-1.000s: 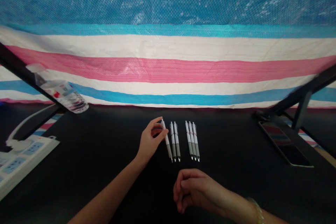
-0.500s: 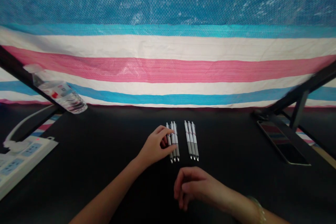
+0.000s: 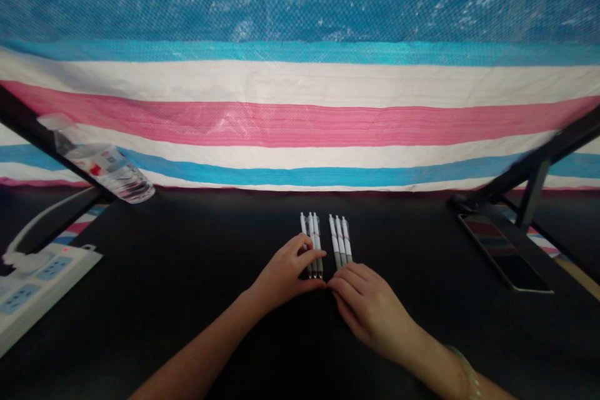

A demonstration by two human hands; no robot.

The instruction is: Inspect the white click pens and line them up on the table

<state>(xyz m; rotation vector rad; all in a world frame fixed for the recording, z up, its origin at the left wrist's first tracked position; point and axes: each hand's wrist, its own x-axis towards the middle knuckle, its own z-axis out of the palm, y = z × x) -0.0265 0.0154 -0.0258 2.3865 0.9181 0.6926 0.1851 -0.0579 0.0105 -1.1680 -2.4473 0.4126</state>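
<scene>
Two groups of white-and-grey click pens lie side by side on the black table, three in each. My left hand [image 3: 285, 272] curls around the left group of pens [image 3: 314, 231]. Its index finger crosses over them and its thumb lies just below their tips. Over the lower ends of the right group of pens [image 3: 339, 237] is my right hand [image 3: 370, 300], fingers bent and together. It hides those tips, and its own thumb is mostly out of sight. The two hands nearly meet between the groups.
A phone [image 3: 506, 256] lies on the table [image 3: 225, 225] at the right, by a black stand leg [image 3: 534, 194]. At the left are a power strip [image 3: 42, 281] with a plug in it and a tilted water bottle [image 3: 110, 169]. A striped sheet [image 3: 300, 125] hangs behind.
My right hand has moved up onto the lower ends of the right pens. The left pens have shifted slightly right and away from me, and my left thumb has come below their tips.
</scene>
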